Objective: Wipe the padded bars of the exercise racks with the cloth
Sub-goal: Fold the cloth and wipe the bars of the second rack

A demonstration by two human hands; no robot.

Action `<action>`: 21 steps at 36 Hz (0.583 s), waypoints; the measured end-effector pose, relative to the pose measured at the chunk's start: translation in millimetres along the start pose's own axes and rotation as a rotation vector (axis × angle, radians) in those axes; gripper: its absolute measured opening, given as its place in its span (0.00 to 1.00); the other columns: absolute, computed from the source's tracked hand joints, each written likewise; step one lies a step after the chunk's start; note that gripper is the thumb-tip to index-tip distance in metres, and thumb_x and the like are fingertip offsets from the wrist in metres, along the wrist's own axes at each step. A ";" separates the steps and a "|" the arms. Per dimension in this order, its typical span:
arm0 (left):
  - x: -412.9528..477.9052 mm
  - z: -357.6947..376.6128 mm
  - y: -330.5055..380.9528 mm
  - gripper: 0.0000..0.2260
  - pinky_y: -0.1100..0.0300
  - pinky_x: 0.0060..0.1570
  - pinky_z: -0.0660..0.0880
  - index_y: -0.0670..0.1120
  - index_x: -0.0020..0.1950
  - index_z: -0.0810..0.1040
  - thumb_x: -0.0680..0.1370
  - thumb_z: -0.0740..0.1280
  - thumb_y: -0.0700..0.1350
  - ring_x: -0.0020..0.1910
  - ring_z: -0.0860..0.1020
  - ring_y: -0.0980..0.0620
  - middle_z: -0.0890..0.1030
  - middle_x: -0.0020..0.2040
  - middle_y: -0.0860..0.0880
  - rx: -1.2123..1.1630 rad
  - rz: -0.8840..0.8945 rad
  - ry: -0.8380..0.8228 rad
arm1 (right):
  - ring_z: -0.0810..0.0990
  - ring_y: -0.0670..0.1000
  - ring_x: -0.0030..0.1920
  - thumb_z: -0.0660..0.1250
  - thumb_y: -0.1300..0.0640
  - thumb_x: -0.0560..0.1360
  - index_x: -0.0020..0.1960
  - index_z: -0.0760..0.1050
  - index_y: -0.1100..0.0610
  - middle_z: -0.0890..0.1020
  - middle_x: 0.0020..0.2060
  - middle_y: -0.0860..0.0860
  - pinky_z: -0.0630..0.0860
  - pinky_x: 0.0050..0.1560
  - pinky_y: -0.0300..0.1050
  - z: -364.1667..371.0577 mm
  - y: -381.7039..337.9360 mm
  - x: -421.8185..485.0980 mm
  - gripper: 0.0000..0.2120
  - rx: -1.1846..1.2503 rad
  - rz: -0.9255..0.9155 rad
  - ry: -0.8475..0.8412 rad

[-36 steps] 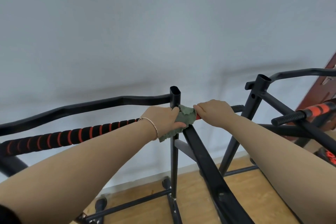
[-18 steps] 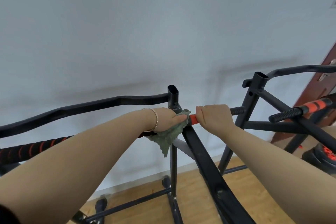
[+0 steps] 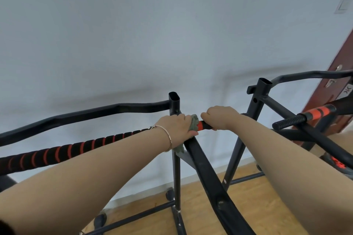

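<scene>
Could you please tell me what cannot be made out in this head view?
Head view:
- cloth: mostly covered by the left hand gripping it.
- short padded grip: mostly wrapped by the right hand; its far end is hidden.
- long padded bar: cut off by the left edge.

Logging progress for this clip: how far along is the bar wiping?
Done: no bar visibly shows it. In hand: the left hand holds the green cloth against the short grip the right hand holds. Left, likely: the striped padded bar and the second rack's grip.
</scene>
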State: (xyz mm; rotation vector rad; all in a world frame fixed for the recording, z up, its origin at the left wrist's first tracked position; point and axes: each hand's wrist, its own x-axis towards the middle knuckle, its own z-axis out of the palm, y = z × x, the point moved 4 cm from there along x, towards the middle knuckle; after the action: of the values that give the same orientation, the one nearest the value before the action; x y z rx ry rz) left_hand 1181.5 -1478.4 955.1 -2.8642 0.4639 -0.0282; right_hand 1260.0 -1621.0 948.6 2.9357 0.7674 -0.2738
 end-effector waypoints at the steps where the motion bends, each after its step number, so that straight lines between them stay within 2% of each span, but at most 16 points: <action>1: 3.5 0.6 2.8 0.23 0.54 0.43 0.69 0.44 0.64 0.67 0.82 0.52 0.62 0.54 0.77 0.45 0.75 0.59 0.45 -0.010 -0.005 0.016 | 0.72 0.55 0.39 0.52 0.59 0.78 0.40 0.69 0.57 0.74 0.34 0.49 0.62 0.36 0.44 -0.2 0.8 0.9 0.11 0.050 0.015 -0.006; 3: 8.0 1.5 5.7 0.24 0.54 0.42 0.68 0.43 0.63 0.67 0.82 0.52 0.62 0.53 0.77 0.44 0.75 0.59 0.45 -0.009 -0.018 0.025 | 0.72 0.54 0.37 0.51 0.57 0.78 0.36 0.68 0.56 0.75 0.32 0.49 0.63 0.36 0.44 0.1 2.9 1.7 0.14 0.099 0.035 0.006; 5: 8.9 2.7 3.3 0.23 0.53 0.40 0.68 0.43 0.61 0.67 0.82 0.52 0.63 0.49 0.78 0.44 0.76 0.57 0.46 -0.040 -0.052 0.004 | 0.71 0.55 0.38 0.53 0.59 0.78 0.38 0.67 0.56 0.73 0.33 0.49 0.62 0.35 0.44 -0.4 -0.3 -1.4 0.11 0.001 -0.004 0.056; 7: 10.1 3.1 0.2 0.23 0.53 0.40 0.69 0.44 0.58 0.68 0.81 0.52 0.64 0.44 0.75 0.45 0.77 0.54 0.46 -0.111 -0.086 -0.017 | 0.70 0.56 0.38 0.56 0.62 0.78 0.43 0.64 0.57 0.68 0.33 0.50 0.60 0.31 0.43 0.2 -2.8 -5.3 0.06 -0.126 -0.037 0.190; 9: 11.4 2.8 -1.0 0.22 0.54 0.40 0.68 0.46 0.54 0.67 0.80 0.52 0.65 0.41 0.73 0.46 0.77 0.51 0.46 -0.180 -0.103 -0.029 | 0.70 0.56 0.36 0.58 0.62 0.78 0.44 0.63 0.56 0.66 0.32 0.50 0.58 0.30 0.42 2.4 -4.6 -10.1 0.06 -0.165 -0.039 0.306; 11: 13.0 2.1 -2.2 0.22 0.54 0.39 0.68 0.46 0.50 0.66 0.80 0.52 0.65 0.41 0.73 0.46 0.76 0.47 0.47 -0.242 -0.108 -0.057 | 0.69 0.56 0.33 0.58 0.62 0.78 0.42 0.62 0.56 0.65 0.29 0.49 0.56 0.29 0.41 5.7 -7.1 -14.2 0.07 -0.223 -0.023 0.368; 13: 15.0 1.3 -5.2 0.22 0.53 0.41 0.69 0.46 0.49 0.66 0.80 0.51 0.65 0.44 0.75 0.45 0.75 0.46 0.46 -0.319 -0.117 -0.098 | 0.66 0.55 0.30 0.57 0.61 0.78 0.37 0.59 0.56 0.65 0.27 0.48 0.54 0.30 0.41 8.3 -8.0 -17.1 0.12 -0.245 0.007 0.417; 15: 14.7 -1.6 -11.2 0.23 0.53 0.46 0.70 0.44 0.50 0.67 0.81 0.50 0.64 0.48 0.76 0.43 0.74 0.46 0.46 -0.398 -0.128 -0.141 | 0.64 0.54 0.28 0.57 0.61 0.78 0.34 0.55 0.55 0.65 0.26 0.48 0.53 0.30 0.41 9.7 -6.3 -19.3 0.16 -0.150 0.042 0.418; 17: 10.4 -4.9 -17.8 0.22 0.52 0.48 0.71 0.44 0.50 0.69 0.81 0.52 0.63 0.46 0.76 0.45 0.74 0.46 0.47 -0.444 -0.102 -0.176 | 0.62 0.53 0.27 0.58 0.62 0.77 0.35 0.56 0.56 0.65 0.28 0.49 0.54 0.30 0.41 8.4 -5.4 -19.0 0.15 -0.009 0.088 0.377; 19: 1.9 -9.3 -23.6 0.20 0.53 0.47 0.72 0.46 0.52 0.70 0.80 0.57 0.63 0.43 0.74 0.49 0.74 0.47 0.48 -0.435 -0.043 -0.201 | 0.64 0.53 0.30 0.57 0.58 0.78 0.34 0.59 0.56 0.67 0.28 0.50 0.58 0.31 0.41 4.2 -0.6 -12.3 0.15 0.057 0.132 0.387; 21: -9.2 -12.0 -31.8 0.20 0.54 0.51 0.73 0.48 0.60 0.71 0.79 0.61 0.63 0.48 0.75 0.50 0.74 0.52 0.50 -0.444 0.003 -0.206 | 0.69 0.53 0.32 0.54 0.51 0.80 0.34 0.66 0.56 0.72 0.30 0.50 0.64 0.32 0.44 -0.3 1.6 -9.1 0.17 0.139 0.150 0.379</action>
State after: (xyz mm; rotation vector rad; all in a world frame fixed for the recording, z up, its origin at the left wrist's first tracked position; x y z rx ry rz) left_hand 1181.9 -1449.0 974.5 -3.2460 0.4818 0.4176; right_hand 1253.0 -1626.6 950.8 3.2005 0.5780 0.2601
